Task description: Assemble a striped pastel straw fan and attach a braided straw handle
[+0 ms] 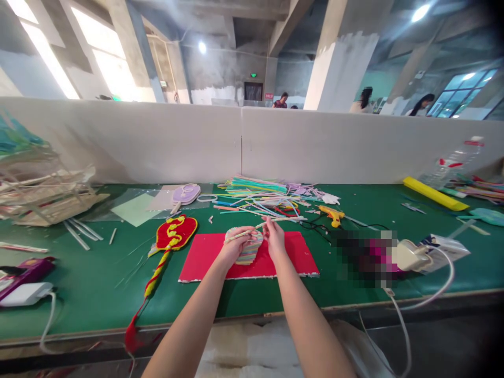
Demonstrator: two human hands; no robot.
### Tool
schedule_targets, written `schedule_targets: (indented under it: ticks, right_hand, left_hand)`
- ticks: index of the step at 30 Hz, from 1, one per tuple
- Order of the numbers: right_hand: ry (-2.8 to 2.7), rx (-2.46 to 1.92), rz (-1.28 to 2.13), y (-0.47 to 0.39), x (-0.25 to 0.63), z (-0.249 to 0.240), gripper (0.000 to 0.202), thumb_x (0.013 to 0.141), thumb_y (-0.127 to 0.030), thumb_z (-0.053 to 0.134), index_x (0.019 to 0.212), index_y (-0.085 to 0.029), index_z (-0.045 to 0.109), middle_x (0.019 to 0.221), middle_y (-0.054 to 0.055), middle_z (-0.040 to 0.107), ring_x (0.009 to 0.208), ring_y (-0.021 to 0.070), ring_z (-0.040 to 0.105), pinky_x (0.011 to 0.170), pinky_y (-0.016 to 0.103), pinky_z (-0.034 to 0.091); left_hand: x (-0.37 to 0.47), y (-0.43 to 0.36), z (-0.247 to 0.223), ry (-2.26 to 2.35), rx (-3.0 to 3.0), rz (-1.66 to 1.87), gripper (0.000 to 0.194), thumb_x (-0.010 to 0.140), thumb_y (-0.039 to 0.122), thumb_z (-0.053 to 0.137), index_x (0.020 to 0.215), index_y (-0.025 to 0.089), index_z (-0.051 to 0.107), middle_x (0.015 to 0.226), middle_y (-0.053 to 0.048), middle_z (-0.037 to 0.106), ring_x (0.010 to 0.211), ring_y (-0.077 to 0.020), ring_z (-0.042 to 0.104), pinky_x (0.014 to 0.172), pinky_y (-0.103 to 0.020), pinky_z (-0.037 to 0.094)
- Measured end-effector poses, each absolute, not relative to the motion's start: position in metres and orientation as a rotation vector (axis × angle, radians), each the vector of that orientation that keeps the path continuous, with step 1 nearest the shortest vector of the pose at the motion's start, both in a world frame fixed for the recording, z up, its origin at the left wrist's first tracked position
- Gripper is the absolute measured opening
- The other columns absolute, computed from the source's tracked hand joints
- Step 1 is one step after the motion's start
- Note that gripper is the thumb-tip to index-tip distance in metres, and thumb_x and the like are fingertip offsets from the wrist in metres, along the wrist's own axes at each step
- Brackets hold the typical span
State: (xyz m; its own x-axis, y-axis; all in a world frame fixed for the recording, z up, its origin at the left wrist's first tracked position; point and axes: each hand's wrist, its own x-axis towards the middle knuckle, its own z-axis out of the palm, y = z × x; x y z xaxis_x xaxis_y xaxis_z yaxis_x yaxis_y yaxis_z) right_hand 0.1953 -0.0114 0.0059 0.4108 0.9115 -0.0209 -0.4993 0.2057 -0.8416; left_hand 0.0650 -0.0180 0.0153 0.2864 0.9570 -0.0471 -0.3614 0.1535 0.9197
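Note:
Above the red board (202, 258), a flat rounded piece with pastel stripes (249, 256) lies under my left hand (237, 249). That hand is closed, its fingers around a thin pale twisted strip (241, 235) that runs across the striped piece. Just to the right, my right hand (274, 237) pinches the strip farther along, its fingertips together. Whether the strip is fixed to the striped piece, I cannot tell. Left of the board lies a red fan with yellow trim (185, 234), its handle wound in red and yellow and ending in a red tassel (133, 335).
Loose pastel strips (255, 186) are heaped behind the board. A yellow glue gun (333, 215) lies right of them, near a white plug (411, 255) with cables. A lilac fan (186, 194) is at the back left. A white partition (177, 142) borders the green table (378, 202).

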Motion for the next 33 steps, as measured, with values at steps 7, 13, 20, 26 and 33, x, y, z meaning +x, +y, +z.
schedule_targets:
  ticks: [7,13,20,26,33]
  right_hand:
    - [-0.484,-0.958,0.950,-0.005,0.201,-0.008,0.041,0.072,-0.059,0.054,0.073,-0.019,0.053,0.056,-0.005,0.051,0.043,0.0063,0.042,0.040,0.019,0.029]
    - [-0.489,-0.996,0.947,-0.002,0.202,-0.010,0.043,0.071,-0.062,0.053,0.073,-0.019,0.053,0.057,-0.004,0.051,0.044,0.0066,0.045,0.040,0.020,0.032]
    - [-0.614,-1.049,0.912,-0.010,0.201,-0.008,0.044,0.075,-0.064,0.045,0.073,-0.020,0.051,0.054,-0.004,0.050,0.040,0.0071,0.042,0.037,0.021,0.031]
    - [-0.891,-1.053,0.874,0.009,0.210,0.031,0.046,0.075,-0.065,0.044,0.067,-0.021,0.050,0.049,-0.004,0.045,0.038,0.0072,0.038,0.035,0.021,0.028]
    - [-1.439,-1.031,0.918,0.070,0.195,0.104,0.040,0.076,-0.053,0.057,0.058,-0.018,0.054,0.046,-0.004,0.048,0.041,0.0075,0.043,0.043,0.020,0.034]
  left_hand:
    - [0.033,-0.006,0.006,1.535,1.246,1.356,0.029,0.074,0.030,0.050,0.097,0.015,0.062,0.101,-0.011,0.066,0.097,-0.0233,0.060,0.084,-0.035,0.043]
    - [0.010,-0.003,0.003,1.775,1.372,1.129,0.032,0.047,0.035,0.076,0.067,0.016,0.060,0.087,-0.011,0.064,0.095,-0.0321,0.056,0.082,-0.038,0.039]
    - [0.023,-0.002,-0.008,1.556,1.462,1.133,0.041,0.050,0.024,0.076,0.085,0.019,0.055,0.090,-0.004,0.061,0.094,-0.0227,0.056,0.081,-0.033,0.042]
    - [0.029,-0.006,-0.011,1.187,1.383,1.180,0.059,0.062,0.029,0.069,0.115,0.019,0.044,0.095,-0.004,0.060,0.077,-0.0154,0.061,0.069,-0.029,0.049]
    - [0.029,-0.012,-0.006,0.948,1.257,1.120,0.058,0.060,0.031,0.074,0.111,0.015,0.053,0.113,-0.011,0.061,0.095,-0.0212,0.061,0.079,-0.032,0.050]
